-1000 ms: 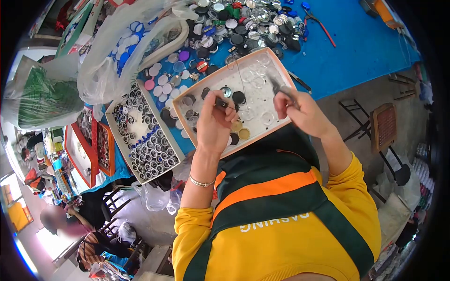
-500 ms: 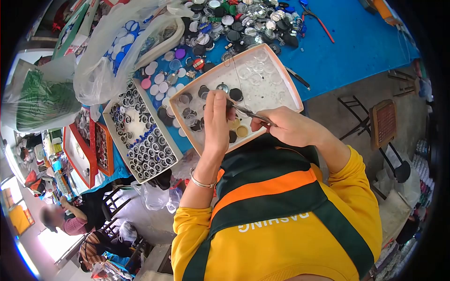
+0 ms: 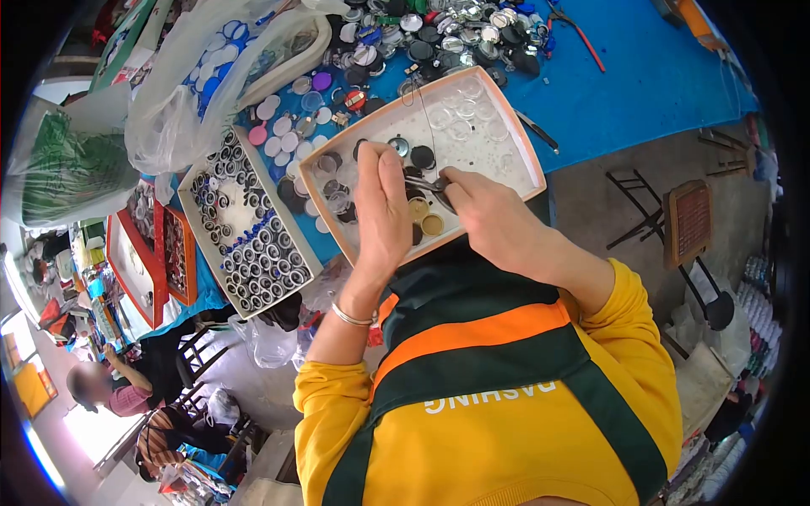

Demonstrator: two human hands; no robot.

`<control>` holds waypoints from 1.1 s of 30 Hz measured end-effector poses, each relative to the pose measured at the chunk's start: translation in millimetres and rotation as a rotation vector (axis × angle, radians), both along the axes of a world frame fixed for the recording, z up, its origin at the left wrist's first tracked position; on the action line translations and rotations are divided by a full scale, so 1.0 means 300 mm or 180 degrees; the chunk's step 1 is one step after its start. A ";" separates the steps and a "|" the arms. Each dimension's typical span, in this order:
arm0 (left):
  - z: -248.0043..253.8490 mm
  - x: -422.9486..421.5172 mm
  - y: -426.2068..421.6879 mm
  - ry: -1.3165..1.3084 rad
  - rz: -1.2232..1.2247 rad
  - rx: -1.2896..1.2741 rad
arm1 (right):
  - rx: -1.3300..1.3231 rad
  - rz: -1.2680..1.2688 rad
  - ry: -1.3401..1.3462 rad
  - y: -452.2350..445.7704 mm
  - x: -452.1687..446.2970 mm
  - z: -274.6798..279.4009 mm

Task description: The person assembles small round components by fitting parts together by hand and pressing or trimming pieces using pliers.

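My right hand grips a pair of dark metal pliers, their jaws pointing left toward my left hand. The left hand is closed, its fingers pressed together at the tips of the pliers; whatever they pinch is hidden. Both hands are over a shallow cardboard box lid with an orange rim. Inside lie clear round discs, a black round piece, a silver-edged round piece and gold-coloured round pieces.
Left of the lid stands a long box of small ring-shaped parts. A heap of round metal and black pieces covers the back of the blue table. Red-handled pliers and a black pen-like tool lie right. Two people sit far left.
My right hand has moved left and up, turning the pliers so that more of their head shows. My left hand has shifted slightly left. The whole view has moved a little.
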State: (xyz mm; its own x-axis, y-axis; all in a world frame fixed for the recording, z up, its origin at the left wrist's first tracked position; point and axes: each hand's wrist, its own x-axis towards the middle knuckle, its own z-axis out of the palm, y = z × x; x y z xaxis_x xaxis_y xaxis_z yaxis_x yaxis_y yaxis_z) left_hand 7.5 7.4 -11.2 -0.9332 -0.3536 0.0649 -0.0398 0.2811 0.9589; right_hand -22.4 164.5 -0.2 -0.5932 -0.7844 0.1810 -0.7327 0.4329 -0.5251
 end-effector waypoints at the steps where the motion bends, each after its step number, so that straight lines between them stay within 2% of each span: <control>1: -0.003 -0.004 -0.019 -0.0006 -0.0227 -0.0061 | 0.0283 -0.0029 0.0450 -0.005 0.004 -0.005; 6: -0.026 -0.015 -0.065 -0.0517 -0.0890 0.0153 | 0.0714 0.0178 0.0631 0.025 -0.004 -0.016; 13: -0.040 -0.040 -0.062 -0.0719 -0.1141 0.0206 | 0.0990 0.0238 0.0624 0.041 -0.014 0.004; 16: -0.050 -0.037 -0.049 -0.0686 -0.0986 0.0269 | 0.1229 0.0392 -0.0111 0.049 -0.050 0.013; 19: -0.030 -0.031 -0.041 -0.0530 -0.0885 0.0016 | 0.0507 0.0332 -0.1050 0.054 -0.061 -0.020; 22: -0.037 -0.022 -0.028 -0.0010 -0.0498 0.0266 | -0.0151 0.0100 -0.2620 0.037 -0.077 0.006; 25: -0.072 -0.010 0.012 0.0319 0.0079 0.1239 | -0.0990 0.0281 -0.4381 0.034 -0.082 0.001; 28: -0.060 0.005 0.063 0.0266 0.0507 0.2317 | -0.1443 0.0205 -0.5423 0.040 -0.071 0.003; 31: -0.058 0.026 0.082 0.0199 0.0570 0.2682 | -0.1504 0.0458 -0.5399 0.052 -0.068 -0.018; 32: -0.059 0.027 0.085 0.0228 0.0577 0.2731 | -0.1294 0.0436 -0.5238 0.062 -0.080 -0.009; 33: -0.056 0.025 0.079 0.0219 0.0465 0.2296 | -0.1085 0.0414 -0.5083 0.072 -0.096 0.011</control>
State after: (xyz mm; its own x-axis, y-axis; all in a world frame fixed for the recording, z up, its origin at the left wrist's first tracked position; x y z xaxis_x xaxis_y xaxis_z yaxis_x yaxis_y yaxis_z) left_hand 15.2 31.2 -28.0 -0.8755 -0.4508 -0.1740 0.0383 -0.4237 0.9050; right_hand -51.1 185.9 3.2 -0.2745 -0.8957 -0.3498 0.5948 0.1277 -0.7937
